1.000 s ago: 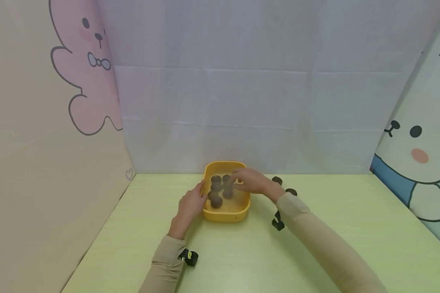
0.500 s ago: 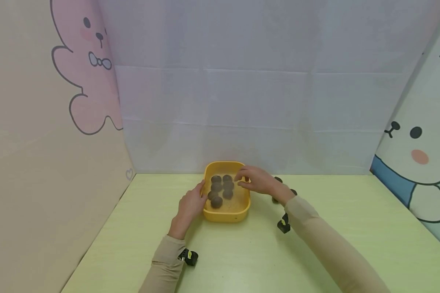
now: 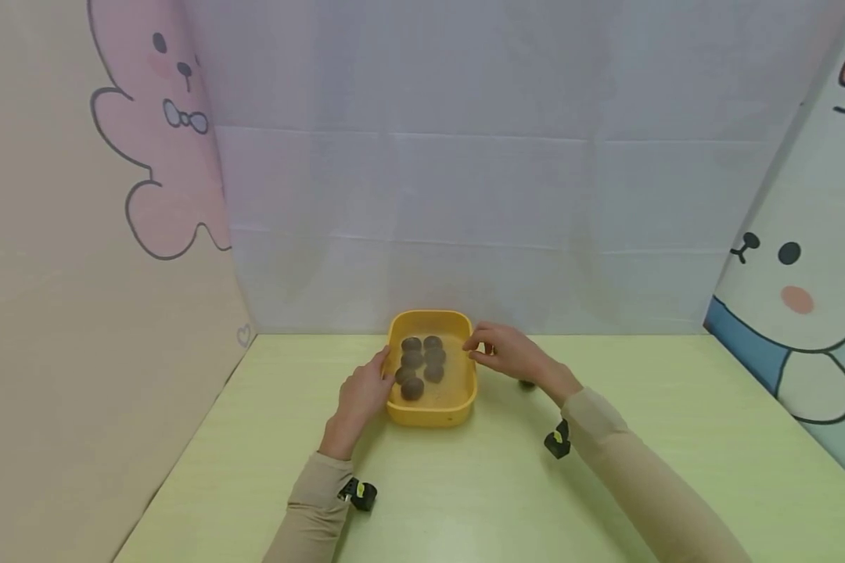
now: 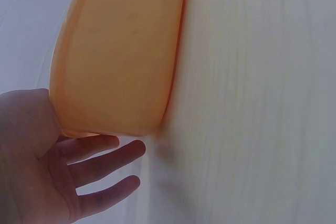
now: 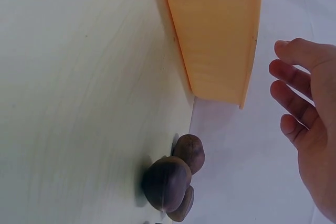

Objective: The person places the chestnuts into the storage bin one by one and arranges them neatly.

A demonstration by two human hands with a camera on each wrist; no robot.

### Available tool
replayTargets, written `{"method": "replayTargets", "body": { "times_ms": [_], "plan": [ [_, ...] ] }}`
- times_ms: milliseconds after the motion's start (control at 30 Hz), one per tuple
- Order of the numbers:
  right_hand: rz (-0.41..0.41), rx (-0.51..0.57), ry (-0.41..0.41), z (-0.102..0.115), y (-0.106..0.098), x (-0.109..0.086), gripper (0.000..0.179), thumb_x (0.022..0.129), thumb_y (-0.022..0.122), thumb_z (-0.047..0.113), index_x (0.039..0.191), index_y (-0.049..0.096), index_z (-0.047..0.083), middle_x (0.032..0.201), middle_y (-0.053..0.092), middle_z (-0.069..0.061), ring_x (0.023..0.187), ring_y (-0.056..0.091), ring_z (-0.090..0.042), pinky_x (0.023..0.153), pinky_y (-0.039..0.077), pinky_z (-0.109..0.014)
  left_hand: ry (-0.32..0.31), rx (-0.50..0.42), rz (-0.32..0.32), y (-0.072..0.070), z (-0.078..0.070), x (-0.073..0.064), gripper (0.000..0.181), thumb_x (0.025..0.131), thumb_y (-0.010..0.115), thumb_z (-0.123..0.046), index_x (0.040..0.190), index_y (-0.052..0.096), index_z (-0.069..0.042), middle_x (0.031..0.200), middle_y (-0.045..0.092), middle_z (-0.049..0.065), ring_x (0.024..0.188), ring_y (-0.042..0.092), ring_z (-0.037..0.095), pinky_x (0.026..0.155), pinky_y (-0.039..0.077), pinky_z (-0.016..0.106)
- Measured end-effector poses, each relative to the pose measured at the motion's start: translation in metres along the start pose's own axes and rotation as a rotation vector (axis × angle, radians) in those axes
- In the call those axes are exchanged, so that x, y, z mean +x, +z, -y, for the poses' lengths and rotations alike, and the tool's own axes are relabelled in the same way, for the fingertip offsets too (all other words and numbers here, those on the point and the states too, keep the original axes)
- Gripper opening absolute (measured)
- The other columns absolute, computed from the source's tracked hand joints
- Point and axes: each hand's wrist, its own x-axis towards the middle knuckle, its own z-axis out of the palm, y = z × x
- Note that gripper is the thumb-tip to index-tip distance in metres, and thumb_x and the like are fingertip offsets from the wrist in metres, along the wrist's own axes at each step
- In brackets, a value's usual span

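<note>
A yellow plastic container (image 3: pixel 432 418) stands at the far edge of the table, holding several dark brown, rounded pieces (image 3: pixel 412 389). My left hand (image 3: pixel 364 393) grips its left side; in the left wrist view the thumb is hidden and the other fingers spread past the container's corner. My right hand (image 3: pixel 512 354) hovers by the right rim with loosely bent fingers and nothing between them. In the right wrist view, more smooth brown pieces (image 5: pixel 167 183) lie on the table beyond the container. From the head, my right hand and wrist cover most of these, leaving one dark piece (image 3: pixel 527 385) partly visible.
A pale wooden table (image 3: pixel 458 493) spreads around the container. Behind it hangs a pale cloth (image 3: pixel 422 195), with printed panels showing a pink animal (image 3: pixel 165 180) at left and a white one (image 3: pixel 796 297) at right. Each sleeve has a small black camera (image 3: pixel 558 442) strapped on.
My right hand has drawn back from above the pieces inside to the right rim, leaving them in place. The left hand keeps its hold on the container.
</note>
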Motion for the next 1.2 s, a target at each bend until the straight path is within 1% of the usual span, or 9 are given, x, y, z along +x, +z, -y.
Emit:
{"method": "replayTargets", "body": {
  "times_ms": [200, 300, 467, 600, 767, 900, 1033, 1100, 1200],
  "plan": [
    [-0.003, 0.03, 0.071, -0.008, -0.004, -0.012, 0.015, 0.093, 0.068, 0.014, 0.106, 0.075, 0.009, 0.094, 0.063, 0.003, 0.077, 0.057, -0.01, 0.07, 0.05, -0.027, 0.008, 0.01, -0.001, 0.001, 0.002, 0.001, 0.056, 0.095, 0.054, -0.018, 0.15, 0.045, -0.015, 0.074, 0.062, 0.013, 0.05, 0.043, 0.019, 0.045, 0.034, 0.031],
    [0.0, 0.045, 0.106, -0.013, -0.004, -0.019, 0.016, 0.094, 0.067, 0.014, 0.106, 0.074, 0.009, 0.095, 0.063, 0.003, 0.083, 0.06, -0.01, 0.076, 0.052, -0.029, 0.007, 0.007, -0.011, 0.001, 0.003, 0.001, 0.056, 0.095, 0.055, -0.019, 0.15, 0.046, -0.016, 0.08, 0.065, 0.015, 0.051, 0.045, 0.02, 0.046, 0.034, 0.032],
    [-0.003, 0.069, 0.148, -0.022, -0.005, -0.031, 0.016, 0.093, 0.068, 0.016, 0.107, 0.074, 0.009, 0.095, 0.064, 0.002, 0.085, 0.061, -0.012, 0.078, 0.052, -0.033, 0.008, 0.001, -0.016, 0.001, 0.003, 0.001, 0.055, 0.095, 0.055, -0.018, 0.15, 0.046, -0.015, 0.088, 0.069, 0.019, 0.053, 0.046, 0.021, 0.046, 0.035, 0.032],
    [-0.006, 0.065, 0.182, -0.031, -0.003, -0.042, 0.018, 0.092, 0.068, 0.016, 0.107, 0.074, 0.008, 0.094, 0.065, 0.002, 0.082, 0.058, -0.01, 0.076, 0.05, -0.031, 0.011, -0.004, -0.013, 0.001, 0.004, 0.001, 0.055, 0.095, 0.054, -0.018, 0.15, 0.046, -0.014, 0.079, 0.066, 0.016, 0.051, 0.044, 0.02, 0.046, 0.034, 0.031],
    [-0.005, 0.044, 0.194, -0.041, -0.003, -0.054, 0.018, 0.091, 0.069, 0.014, 0.106, 0.074, 0.006, 0.093, 0.064, 0.001, 0.078, 0.054, -0.009, 0.071, 0.046, -0.029, 0.017, -0.005, -0.01, 0.0, 0.002, 0.0, 0.055, 0.096, 0.054, -0.019, 0.15, 0.046, -0.014, 0.076, 0.063, 0.014, 0.051, 0.044, 0.02, 0.046, 0.034, 0.031],
    [0.003, 0.04, 0.182, -0.043, -0.005, -0.06, 0.017, 0.091, 0.07, 0.013, 0.106, 0.074, 0.006, 0.095, 0.065, -0.002, 0.079, 0.056, -0.015, 0.071, 0.047, -0.031, 0.013, 0.001, -0.017, 0.0, 0.002, 0.0, 0.055, 0.095, 0.054, -0.019, 0.149, 0.046, -0.015, 0.081, 0.066, 0.017, 0.052, 0.046, 0.021, 0.046, 0.035, 0.032],
    [0.029, 0.053, 0.182, -0.045, -0.007, -0.066, 0.016, 0.091, 0.07, 0.013, 0.105, 0.073, 0.007, 0.098, 0.065, -0.006, 0.08, 0.056, -0.019, 0.071, 0.046, -0.031, 0.012, 0.005, -0.014, 0.0, 0.003, 0.0, 0.055, 0.096, 0.054, -0.019, 0.15, 0.046, -0.015, 0.076, 0.063, 0.014, 0.051, 0.045, 0.021, 0.046, 0.035, 0.032],
    [0.043, 0.061, 0.194, -0.047, -0.007, -0.069, 0.017, 0.09, 0.071, 0.014, 0.106, 0.073, 0.007, 0.099, 0.065, -0.007, 0.078, 0.054, -0.018, 0.07, 0.045, -0.029, 0.013, 0.006, -0.009, 0.001, 0.003, 0.0, 0.055, 0.096, 0.053, -0.019, 0.15, 0.045, -0.015, 0.073, 0.062, 0.013, 0.05, 0.044, 0.02, 0.045, 0.035, 0.032],
    [0.062, 0.072, 0.22, -0.05, -0.007, -0.073, 0.021, 0.089, 0.072, 0.016, 0.109, 0.073, 0.009, 0.102, 0.064, -0.008, 0.075, 0.051, -0.014, 0.069, 0.043, -0.027, 0.015, 0.002, -0.011, 0.001, 0.002, 0.0, 0.055, 0.095, 0.054, -0.019, 0.15, 0.046, -0.015, 0.079, 0.065, 0.015, 0.051, 0.045, 0.021, 0.046, 0.035, 0.032]
  ]
}}
